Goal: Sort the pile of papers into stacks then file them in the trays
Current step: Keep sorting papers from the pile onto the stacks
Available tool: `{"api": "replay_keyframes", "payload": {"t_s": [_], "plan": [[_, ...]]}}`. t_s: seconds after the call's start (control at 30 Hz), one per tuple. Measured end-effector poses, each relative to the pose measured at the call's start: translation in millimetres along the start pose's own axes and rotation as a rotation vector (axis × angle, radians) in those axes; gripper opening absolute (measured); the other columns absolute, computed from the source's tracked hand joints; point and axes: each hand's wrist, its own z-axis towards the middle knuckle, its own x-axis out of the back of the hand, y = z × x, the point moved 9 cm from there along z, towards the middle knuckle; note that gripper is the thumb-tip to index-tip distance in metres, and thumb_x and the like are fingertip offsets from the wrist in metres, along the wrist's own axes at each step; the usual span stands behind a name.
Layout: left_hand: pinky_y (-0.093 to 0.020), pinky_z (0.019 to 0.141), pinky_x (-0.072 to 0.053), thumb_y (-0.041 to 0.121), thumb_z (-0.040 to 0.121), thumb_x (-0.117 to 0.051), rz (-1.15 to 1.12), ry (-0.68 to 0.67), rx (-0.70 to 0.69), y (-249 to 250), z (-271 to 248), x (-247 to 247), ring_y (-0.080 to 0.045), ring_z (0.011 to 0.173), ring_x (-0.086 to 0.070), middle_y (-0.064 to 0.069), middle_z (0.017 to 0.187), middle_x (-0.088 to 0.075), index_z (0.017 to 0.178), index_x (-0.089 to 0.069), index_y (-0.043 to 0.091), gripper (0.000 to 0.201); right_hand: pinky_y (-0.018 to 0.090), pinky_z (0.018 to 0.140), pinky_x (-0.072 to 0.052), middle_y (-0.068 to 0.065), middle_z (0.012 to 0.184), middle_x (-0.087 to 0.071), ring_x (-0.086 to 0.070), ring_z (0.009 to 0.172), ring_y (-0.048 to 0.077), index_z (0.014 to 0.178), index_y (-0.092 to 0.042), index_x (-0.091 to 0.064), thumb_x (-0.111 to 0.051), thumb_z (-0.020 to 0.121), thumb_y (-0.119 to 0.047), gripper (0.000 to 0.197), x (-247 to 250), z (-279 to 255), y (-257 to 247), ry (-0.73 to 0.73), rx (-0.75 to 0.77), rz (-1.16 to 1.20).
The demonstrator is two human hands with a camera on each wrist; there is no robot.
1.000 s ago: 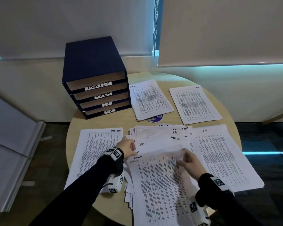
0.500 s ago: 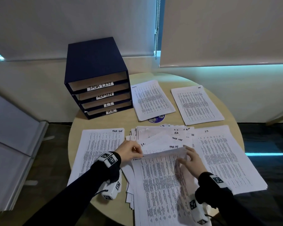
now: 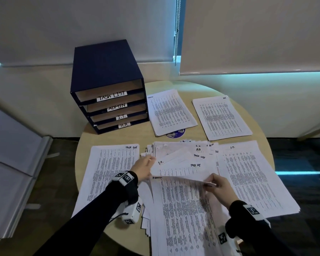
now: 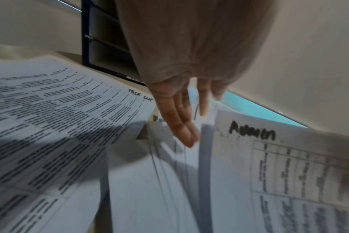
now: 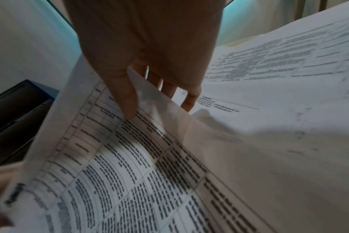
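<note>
A white printed sheet (image 3: 183, 209) marked "ADMIN" by hand at its top left corner is held at the near middle of the round table (image 3: 118, 139). It is covered with a table of small dark text in rows and columns, and its far edge is lifted off the loose pile of papers (image 3: 183, 156) beneath it. The right hand (image 3: 218, 187) pinches the sheet's far right corner, with the thumb on the printed face and the other fingers curled behind the paper. The left hand (image 3: 143, 168) is laid at the pile's left edge with its fingers (image 4: 179, 126) straight and close together; nothing is gripped by it, and whether the fingertips touch the paper cannot be told.

The pile is fanned out, and handwritten corner notes "I.T.", "H.R." and "TASK LIST" can be read on its sheets. Four sorted stacks are laid around it: one marked "TASK LIST" (image 3: 109, 174) to the left, one marked "I.T." (image 3: 251, 178) to the right, and two (image 3: 171, 111) (image 3: 221, 117) at the far side. A dark blue tray unit (image 3: 107, 74) is placed at the table's far left, its four slots labelled TASK LIST, ADMIN, I.T. and H.R.
</note>
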Motion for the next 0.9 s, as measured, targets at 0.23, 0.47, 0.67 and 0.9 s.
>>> {"api": "replay_keyframes", "payload": {"t_s": [0.23, 0.47, 0.67, 0.9], "plan": [[-0.037, 0.099, -0.043, 0.024, 0.088, -0.061, 0.392, 0.104, 0.016, -16.5, 16.9, 1.0, -0.02, 0.116, -0.047, -0.003, 0.13, -0.043, 0.125, -0.047, 0.021, 0.039, 0.028, 0.073, -0.052, 0.008, 0.096, -0.065, -0.065, 0.086, 0.023, 0.111, -0.014, -0.048, -0.065, 0.081, 0.007, 0.041, 8.8, -7.6, 7.8, 0.056, -0.107, 0.237], [-0.041, 0.09, -0.05, 0.027, 0.087, -0.062, 0.459, 0.131, 0.195, -32.9, 7.4, -3.4, -0.035, 0.111, -0.053, -0.016, 0.136, -0.034, 0.142, -0.022, 0.01, 0.07, 0.046, 0.093, -0.048, 0.01, 0.094, -0.069, -0.063, 0.096, 0.03, 0.102, -0.016, -0.065, -0.062, 0.077, 0.009, 0.035, 15.7, -5.5, 22.7, 0.058, -0.193, 0.182], [-0.027, 0.08, -0.048, 0.004, 0.088, -0.055, 0.153, 0.07, 0.097, -23.7, 7.7, -6.4, -0.027, 0.098, -0.061, -0.008, 0.123, -0.061, 0.1, -0.055, 0.027, 0.027, 0.029, 0.067, -0.038, 0.001, 0.061, -0.059, -0.051, 0.069, 0.02, 0.067, -0.005, -0.058, -0.051, 0.08, 0.011, 0.022, 13.6, -7.0, 12.4, 0.051, -0.181, 0.204], [-0.022, 0.103, -0.033, 0.016, 0.095, -0.057, -0.053, -0.053, -0.036, 23.2, 2.5, -21.8, -0.02, 0.122, -0.052, -0.006, 0.131, -0.058, 0.124, -0.062, 0.01, 0.03, 0.03, 0.071, -0.037, 0.008, 0.073, -0.059, -0.054, 0.076, 0.02, 0.07, 0.0, -0.059, -0.053, 0.077, 0.011, 0.014, 25.0, -2.7, 10.3, 0.079, -0.149, 0.17]]}}
